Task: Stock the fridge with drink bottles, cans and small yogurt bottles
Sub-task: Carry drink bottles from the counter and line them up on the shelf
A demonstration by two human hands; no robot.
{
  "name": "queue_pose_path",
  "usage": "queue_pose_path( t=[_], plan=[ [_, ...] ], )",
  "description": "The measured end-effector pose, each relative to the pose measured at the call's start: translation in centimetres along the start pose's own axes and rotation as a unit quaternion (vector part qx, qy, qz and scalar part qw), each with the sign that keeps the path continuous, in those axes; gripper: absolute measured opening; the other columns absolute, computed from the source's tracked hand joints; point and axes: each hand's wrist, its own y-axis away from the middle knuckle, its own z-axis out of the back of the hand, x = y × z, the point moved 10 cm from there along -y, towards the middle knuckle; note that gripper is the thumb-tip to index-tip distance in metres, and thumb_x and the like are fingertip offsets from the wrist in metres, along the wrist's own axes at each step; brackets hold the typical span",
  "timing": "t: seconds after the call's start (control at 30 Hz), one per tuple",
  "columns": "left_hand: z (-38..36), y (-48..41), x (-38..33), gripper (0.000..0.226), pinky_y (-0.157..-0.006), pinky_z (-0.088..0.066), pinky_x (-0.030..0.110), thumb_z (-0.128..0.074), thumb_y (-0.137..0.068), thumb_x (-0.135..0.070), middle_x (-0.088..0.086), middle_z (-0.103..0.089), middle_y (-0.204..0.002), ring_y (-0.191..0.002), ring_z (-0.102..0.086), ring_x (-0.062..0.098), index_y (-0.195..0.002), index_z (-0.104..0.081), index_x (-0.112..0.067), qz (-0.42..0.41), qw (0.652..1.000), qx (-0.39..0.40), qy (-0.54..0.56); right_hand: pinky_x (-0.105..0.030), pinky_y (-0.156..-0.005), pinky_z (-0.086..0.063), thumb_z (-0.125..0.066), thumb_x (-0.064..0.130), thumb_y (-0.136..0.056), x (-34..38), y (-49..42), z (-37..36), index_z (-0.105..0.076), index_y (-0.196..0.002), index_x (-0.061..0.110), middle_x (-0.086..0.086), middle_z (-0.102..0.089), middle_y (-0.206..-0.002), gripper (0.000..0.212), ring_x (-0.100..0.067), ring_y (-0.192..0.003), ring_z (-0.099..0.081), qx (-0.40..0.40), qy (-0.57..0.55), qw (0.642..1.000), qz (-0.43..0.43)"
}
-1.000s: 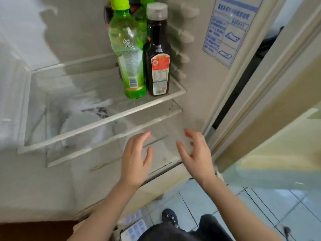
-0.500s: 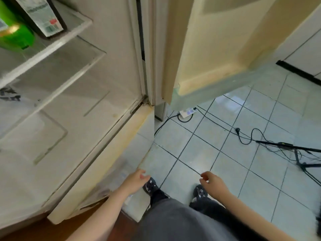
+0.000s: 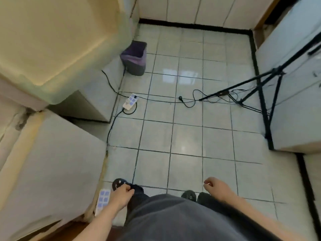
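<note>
View down onto a tiled floor (image 3: 187,136). Left hand (image 3: 121,196) and right hand (image 3: 219,188) hang low at the near edge, fingers loosely curled, relaxed, holding nothing. The fridge (image 3: 48,153) fills the left side, its door (image 3: 52,40) swung out at far left. A bin (image 3: 134,58) stands far, just beside the door; a power strip (image 3: 130,101) lies nearer; a tripod (image 3: 264,94) stands right.
</note>
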Motion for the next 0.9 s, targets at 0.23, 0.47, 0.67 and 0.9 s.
queue_pose_path(
  t=[0.23, 0.47, 0.67, 0.9],
  plan=[
    [-12.5, 1.1, -17.6, 0.032, -0.089, -0.041, 0.025, -0.049, -0.095, -0.036, 0.002, -0.063, -0.123, -0.116, -0.056, 0.022, -0.120, -0.059, -0.021, -0.120, 0.969, 0.050, -0.212, -0.024, -0.085, -0.041, -0.048, 0.028, -0.094, -23.0, 4.7, 1.9, -0.058, -0.116, 0.014, -0.005, -0.063, -0.118, 0.028, -0.022, -0.110, -0.057, -0.048, -0.130, 0.980, -0.144],
    [-23.2, 3.5, -33.7, 0.020, -0.086, -0.043, 0.024, -0.052, -0.092, -0.029, 0.000, -0.065, -0.111, -0.104, -0.059, 0.017, -0.104, -0.065, -0.019, -0.243, 0.894, 0.143, -0.349, -0.028, -0.088, -0.042, -0.044, 0.027, -0.096, -36.8, 9.3, -2.3, -0.061, -0.114, 0.013, -0.004, -0.063, -0.117, 0.028, -0.020, -0.104, -0.057, -0.077, -0.324, 0.905, -0.266],
    [-30.7, 1.4, -44.4, 0.013, -0.087, -0.042, 0.024, -0.050, -0.094, -0.033, 0.001, -0.065, -0.113, -0.105, -0.058, 0.017, -0.098, -0.057, -0.023, -0.245, 0.835, 0.196, -0.453, -0.019, -0.079, -0.048, -0.051, 0.039, -0.094, -40.6, 9.6, -5.3, -0.054, -0.098, 0.029, 0.005, -0.063, -0.112, 0.012, -0.002, -0.082, -0.052, -0.075, -0.499, 0.804, -0.314],
    [-42.6, 1.4, -64.5, 0.022, -0.079, -0.045, 0.032, -0.047, -0.094, -0.027, 0.007, -0.063, -0.087, -0.086, -0.058, 0.021, -0.076, -0.051, -0.015, -0.311, 0.735, 0.204, -0.567, -0.028, -0.093, -0.048, -0.047, 0.036, -0.097, -50.6, 12.2, 0.7, -0.055, -0.102, 0.029, 0.004, -0.060, -0.118, 0.012, -0.011, -0.101, -0.057, -0.136, -0.584, 0.700, -0.387]
  ],
)
